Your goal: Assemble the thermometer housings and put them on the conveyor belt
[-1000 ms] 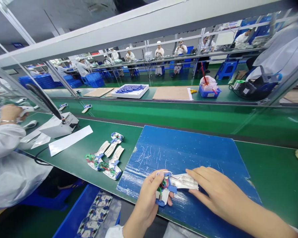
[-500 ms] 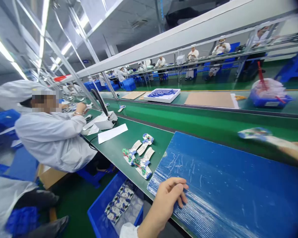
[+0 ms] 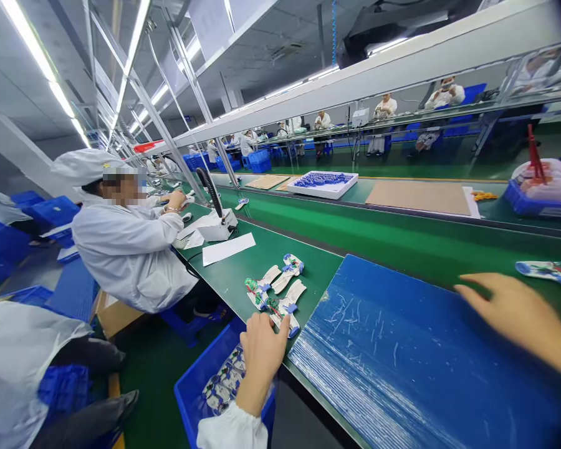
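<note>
My left hand (image 3: 260, 342) reaches over the table's near edge, and its fingertips rest on the nearest of three white-and-blue assemblies (image 3: 280, 290) with red and green wiring, which lie on the green bench. Its grip is hidden behind the back of the hand. My right hand (image 3: 518, 315) hovers over the far right corner of the scratched blue mat (image 3: 402, 355), fingers spread and empty. Beyond it, a single assembly (image 3: 549, 272) lies on the green conveyor belt (image 3: 402, 240).
A blue bin (image 3: 189, 390) below the bench edge holds several more assemblies. A co-worker in white (image 3: 131, 249) sits to the left by a white device with a black arm (image 3: 217, 219) and a paper sheet (image 3: 228, 248). Far side: white tray (image 3: 325, 184), cardboard (image 3: 421, 196), blue bin (image 3: 537, 204).
My right hand carried the assembly from the mat to the belt, released it and drew back. My left hand left the mat and moved left to the three assemblies. The view swung left.
</note>
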The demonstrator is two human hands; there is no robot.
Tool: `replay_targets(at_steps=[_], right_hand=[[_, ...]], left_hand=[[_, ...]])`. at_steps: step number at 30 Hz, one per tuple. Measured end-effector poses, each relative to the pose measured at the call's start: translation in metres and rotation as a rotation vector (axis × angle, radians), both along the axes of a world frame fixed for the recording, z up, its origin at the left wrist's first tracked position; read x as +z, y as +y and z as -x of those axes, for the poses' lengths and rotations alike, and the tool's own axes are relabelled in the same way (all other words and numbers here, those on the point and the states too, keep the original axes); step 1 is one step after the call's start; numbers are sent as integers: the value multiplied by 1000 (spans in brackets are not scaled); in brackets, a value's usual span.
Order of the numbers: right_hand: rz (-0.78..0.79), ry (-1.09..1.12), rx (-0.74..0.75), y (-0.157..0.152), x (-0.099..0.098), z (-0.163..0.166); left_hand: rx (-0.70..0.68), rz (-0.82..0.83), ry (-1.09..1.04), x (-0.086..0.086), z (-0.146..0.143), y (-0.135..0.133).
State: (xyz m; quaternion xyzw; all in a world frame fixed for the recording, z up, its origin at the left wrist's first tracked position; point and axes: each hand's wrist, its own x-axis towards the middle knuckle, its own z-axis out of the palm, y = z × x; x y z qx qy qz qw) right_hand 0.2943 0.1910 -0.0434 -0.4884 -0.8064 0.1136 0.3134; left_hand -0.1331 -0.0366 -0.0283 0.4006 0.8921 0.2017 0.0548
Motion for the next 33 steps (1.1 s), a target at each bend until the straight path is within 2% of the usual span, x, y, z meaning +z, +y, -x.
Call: replay_targets(at_steps=[1,4,7,12,15,18,20,24,26,29,33], right_hand=[[45,-23,21,-7,-2,23],[90,-35,213,-38,-4,96],[134,-36,372,-68,4,148],[243,22,513,-96,25,194],[354,88,511,-101,38,210],[511,168,459,-102,51,213],[632,209,447,-102,61,207],[837,208,476,-110,86,183],[890,188,495,-119,100,169],[891,149,487,-138,114,149],[613,24,404,-166,109,127]], left_hand=[[11,15,4,-2,-3,4],[29,34,-21,-3,-5,10],[38,15,-89,-1,2,7],[13,-110,-307,-3,18,-3],[-28,-248,-477,-5,17,-6],[-125,-360,-617,1,-1,-13],[-254,-404,-659,10,-20,-19],[-540,-443,-549,28,-57,-28],[-618,-454,-488,31,-67,-29],[-690,-454,-504,27,-77,-26],[-683,-366,-748,22,-90,-24]])
